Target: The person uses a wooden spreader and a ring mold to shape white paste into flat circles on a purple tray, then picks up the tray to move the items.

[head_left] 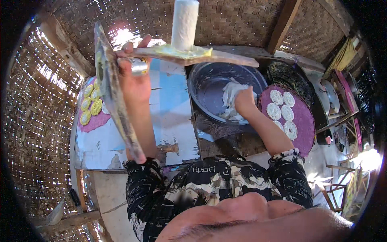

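My left hand [136, 86] is raised above the table, its fingers closed round a wooden hand press. One bar [109, 80] of the press slants down at the left, with a short metal cylinder [139, 66] beside my fingers. Its other bar [229, 58] lies crosswise, bearing an upright whitish plunger [184, 28] with yellow-white dough smeared at its base. My right hand [244, 101] reaches into a large dark basin [205, 90] and grips soft white dough [232, 94]; its fingertips are partly hidden in the dough.
Right of the basin, several white coiled dough rounds [273, 111] lie on a purple mat [302, 129]. Yellow coiled rounds [96, 107] rest on another purple mat [94, 123] at the left. The worn table [173, 125] is pale blue. Woven walls [234, 24] stand close behind.
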Available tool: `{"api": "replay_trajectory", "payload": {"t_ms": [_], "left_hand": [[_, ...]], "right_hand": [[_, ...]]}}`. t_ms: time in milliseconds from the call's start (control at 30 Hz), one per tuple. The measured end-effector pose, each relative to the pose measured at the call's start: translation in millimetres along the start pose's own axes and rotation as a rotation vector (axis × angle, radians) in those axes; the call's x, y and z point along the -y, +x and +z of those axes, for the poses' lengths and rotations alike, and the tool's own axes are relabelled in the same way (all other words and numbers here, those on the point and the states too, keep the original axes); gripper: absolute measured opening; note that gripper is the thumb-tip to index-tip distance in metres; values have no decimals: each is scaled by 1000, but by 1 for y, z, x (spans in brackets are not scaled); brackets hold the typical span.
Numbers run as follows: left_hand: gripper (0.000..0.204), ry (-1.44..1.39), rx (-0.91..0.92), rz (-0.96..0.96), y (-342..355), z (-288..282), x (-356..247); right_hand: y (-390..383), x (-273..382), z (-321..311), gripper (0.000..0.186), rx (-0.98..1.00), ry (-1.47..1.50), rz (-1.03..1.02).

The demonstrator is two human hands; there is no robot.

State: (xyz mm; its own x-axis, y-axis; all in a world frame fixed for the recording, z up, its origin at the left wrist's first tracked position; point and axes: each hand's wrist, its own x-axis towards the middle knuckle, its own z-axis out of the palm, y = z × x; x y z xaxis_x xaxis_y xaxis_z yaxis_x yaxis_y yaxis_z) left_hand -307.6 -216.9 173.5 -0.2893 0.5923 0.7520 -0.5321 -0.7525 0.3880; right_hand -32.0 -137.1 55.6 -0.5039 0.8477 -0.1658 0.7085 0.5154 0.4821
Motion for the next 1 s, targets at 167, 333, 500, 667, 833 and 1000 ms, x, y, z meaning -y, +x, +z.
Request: {"api": "replay_trajectory", "payload": {"t_ms": [167,333,500,667,833,1000], "left_hand": [[38,-262,-541,-236,4,13,0],[47,-812,-272,-373,7,-15,16],[54,-723,-226,-292,8,-13,17],[44,-739,-122,-286,11,-6,21],[59,-823,-135,-333,10,-9,19],[59,-851,-128,-275,16,-38,15]], "right_hand": [[1,-3,47,13,114,-112,-192],[-38,-45,-18,10,-88,-65,-94],[-50,-74,-48,11,-238,-121,-1],[-50,-77,-38,12,-213,-116,0],[-55,-75,-28,20,-267,-117,-10],[-35,-73,-14,9,-217,-68,-27]]}}
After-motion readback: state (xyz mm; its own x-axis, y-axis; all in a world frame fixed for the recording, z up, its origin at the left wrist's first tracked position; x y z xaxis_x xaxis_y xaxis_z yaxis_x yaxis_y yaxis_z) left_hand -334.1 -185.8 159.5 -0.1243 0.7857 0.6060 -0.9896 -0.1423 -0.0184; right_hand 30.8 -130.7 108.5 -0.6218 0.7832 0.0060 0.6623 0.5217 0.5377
